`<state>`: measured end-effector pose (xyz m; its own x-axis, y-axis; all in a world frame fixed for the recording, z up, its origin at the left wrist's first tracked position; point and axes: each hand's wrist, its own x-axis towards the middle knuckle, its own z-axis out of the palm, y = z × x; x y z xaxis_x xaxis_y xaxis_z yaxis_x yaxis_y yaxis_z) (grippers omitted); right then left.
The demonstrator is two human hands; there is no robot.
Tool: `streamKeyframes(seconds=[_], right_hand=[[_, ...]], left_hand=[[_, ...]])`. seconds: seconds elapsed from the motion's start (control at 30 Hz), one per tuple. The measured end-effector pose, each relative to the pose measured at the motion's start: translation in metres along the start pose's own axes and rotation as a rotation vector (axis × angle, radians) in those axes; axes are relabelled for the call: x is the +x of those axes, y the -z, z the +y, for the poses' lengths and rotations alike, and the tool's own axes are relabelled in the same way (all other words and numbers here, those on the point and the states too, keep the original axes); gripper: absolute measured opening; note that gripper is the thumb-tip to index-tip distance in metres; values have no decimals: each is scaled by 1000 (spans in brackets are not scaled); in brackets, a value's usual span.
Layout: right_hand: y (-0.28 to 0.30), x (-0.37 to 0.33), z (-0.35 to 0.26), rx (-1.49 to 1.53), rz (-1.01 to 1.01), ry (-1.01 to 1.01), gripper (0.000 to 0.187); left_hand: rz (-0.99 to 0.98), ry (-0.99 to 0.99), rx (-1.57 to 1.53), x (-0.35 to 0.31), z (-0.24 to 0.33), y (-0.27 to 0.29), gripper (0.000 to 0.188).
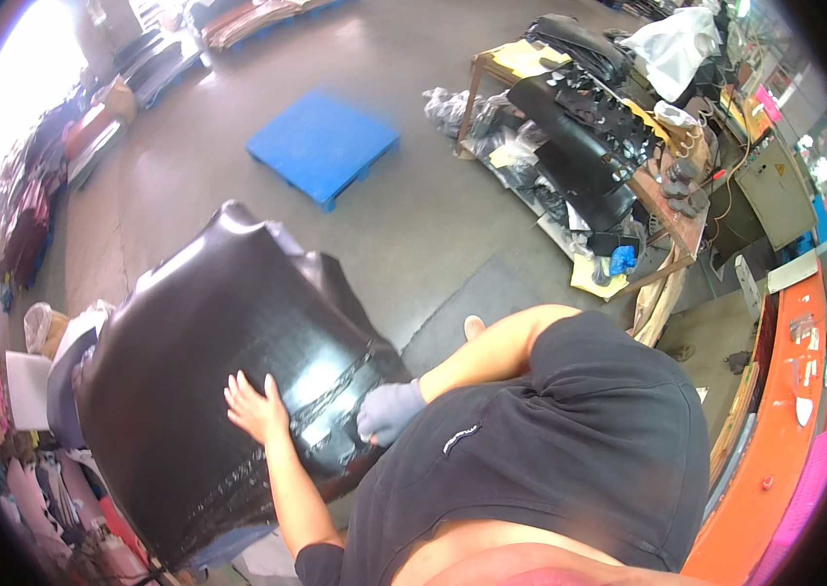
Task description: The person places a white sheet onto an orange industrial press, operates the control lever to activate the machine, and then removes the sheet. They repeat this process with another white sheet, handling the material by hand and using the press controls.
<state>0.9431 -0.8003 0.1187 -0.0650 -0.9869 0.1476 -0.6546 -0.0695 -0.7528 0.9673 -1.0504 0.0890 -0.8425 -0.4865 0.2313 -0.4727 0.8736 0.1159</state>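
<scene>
A large glossy black sheet that looks like leather (208, 342) is draped over a stack in front of me, with a wrinkled band running along its near side. My bare left hand (257, 410) rests on it with the fingers spread. At the sheet's near right edge is my right hand (392, 412), in a grey glove. Its fingers are curled in on the edge of the sheet, and their tips are partly hidden.
A blue pallet (320, 146) lies on the grey floor ahead. To the right, a wooden table (672, 210) carries black sheets and scraps. An orange bench (775, 391) stands at far right. Piled hides (27, 230) line the left side.
</scene>
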Motion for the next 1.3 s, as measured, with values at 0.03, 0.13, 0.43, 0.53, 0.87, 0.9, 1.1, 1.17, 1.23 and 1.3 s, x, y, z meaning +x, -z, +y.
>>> streamKeyframes(seconds=[0.03,0.13,0.43,0.53,0.87,0.9,1.1,1.17,1.23,1.3], right_hand=[[20,-22,12,-39,110,-118,16],[74,-78,47,162,311,-458,22],[202,-221,117,9,-65,-636,31],[246,-262,136,-7,110,-747,33],[301,-190,233,157,117,-672,22],[311,-178,252,201,124,-646,22],[388,-72,384,141,124,-792,22],[406,-35,407,275,50,-985,23],[432,18,428,119,-54,-801,22],[453,77,445,22,-89,-626,25]], left_hand=[[3,28,-5,-1,0,-4,56],[55,15,13,-2,-3,-7,54],[-100,480,247,8,56,3,51],[50,520,229,21,107,-10,54],[8,828,232,93,132,-31,62],[20,822,222,92,130,-32,63],[81,792,245,93,128,-37,62],[51,799,261,91,131,-34,61],[66,775,276,92,131,-32,60],[37,780,275,94,131,-29,60]])
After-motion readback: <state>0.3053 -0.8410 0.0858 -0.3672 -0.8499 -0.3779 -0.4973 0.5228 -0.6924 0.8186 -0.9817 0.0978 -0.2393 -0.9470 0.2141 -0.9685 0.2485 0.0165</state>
